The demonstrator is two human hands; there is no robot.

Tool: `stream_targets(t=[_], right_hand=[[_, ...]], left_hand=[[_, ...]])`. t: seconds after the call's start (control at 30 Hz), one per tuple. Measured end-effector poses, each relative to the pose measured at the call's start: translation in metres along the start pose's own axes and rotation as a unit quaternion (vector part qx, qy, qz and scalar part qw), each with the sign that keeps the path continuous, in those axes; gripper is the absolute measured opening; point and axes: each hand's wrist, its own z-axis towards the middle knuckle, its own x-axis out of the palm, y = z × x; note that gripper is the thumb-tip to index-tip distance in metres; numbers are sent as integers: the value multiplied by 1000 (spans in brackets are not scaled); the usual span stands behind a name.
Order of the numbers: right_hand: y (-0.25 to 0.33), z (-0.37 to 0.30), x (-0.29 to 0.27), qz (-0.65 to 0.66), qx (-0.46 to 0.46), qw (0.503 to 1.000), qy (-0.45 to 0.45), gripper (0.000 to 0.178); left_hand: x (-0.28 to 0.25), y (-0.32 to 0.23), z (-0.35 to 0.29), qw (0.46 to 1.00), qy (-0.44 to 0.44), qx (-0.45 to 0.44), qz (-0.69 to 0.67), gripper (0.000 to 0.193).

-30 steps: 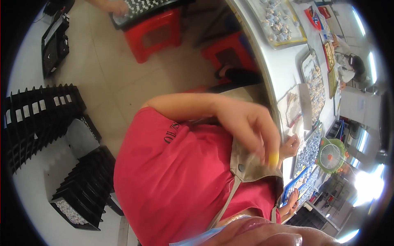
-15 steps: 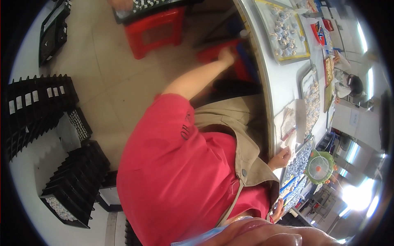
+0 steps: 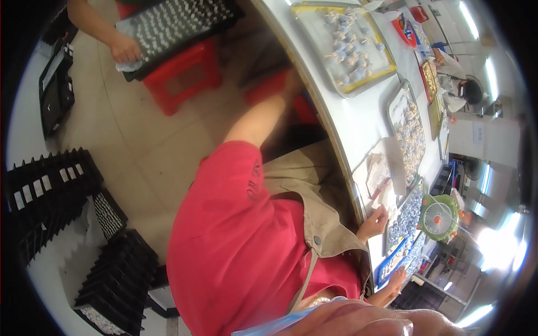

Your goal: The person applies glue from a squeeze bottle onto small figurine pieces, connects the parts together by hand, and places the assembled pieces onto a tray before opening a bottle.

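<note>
My left arm, in a red sleeve, reaches out past my lap. My left hand (image 3: 294, 84) is smeared by motion beside a red object (image 3: 269, 88) under the table edge. My right hand (image 3: 374, 224) shows just past the tan apron (image 3: 328, 224), at the white table's edge. Its fingers are pinched together beside a crumpled white sheet (image 3: 388, 200); what they hold is too small to make out. Near it lie a small red tool (image 3: 381, 188) and a tray of bluish pieces (image 3: 404, 219). Another hand (image 3: 397, 280), whose owner I cannot tell, touches a blue-edged tray (image 3: 386, 267).
Metal trays of small blue and cream figures (image 3: 350, 47) stand along the table. A green fan (image 3: 440, 219) is beyond. Another person's hand (image 3: 126, 49) rests on a black tray (image 3: 179, 31) on a red stool (image 3: 185, 75). Stacked black trays (image 3: 56, 196) stand on the left.
The view has shifted, bringing the black tray on the stool and the other person's arm further in. My left hand is more blurred. The hand by the blue-edged tray has reached further over it.
</note>
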Motion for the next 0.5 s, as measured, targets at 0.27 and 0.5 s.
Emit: stream_targets(t=[0.27, 0.5], right_hand=[[12, 5, -18, -8, 9, 1000, 12, 16], [54, 2, -19, 150, -81, 985, 2, 13]], left_hand=[[-92, -135, -50, 918, 16, -281, -279, 28], [-180, -226, -71, 940, 78, -225, -243, 35]])
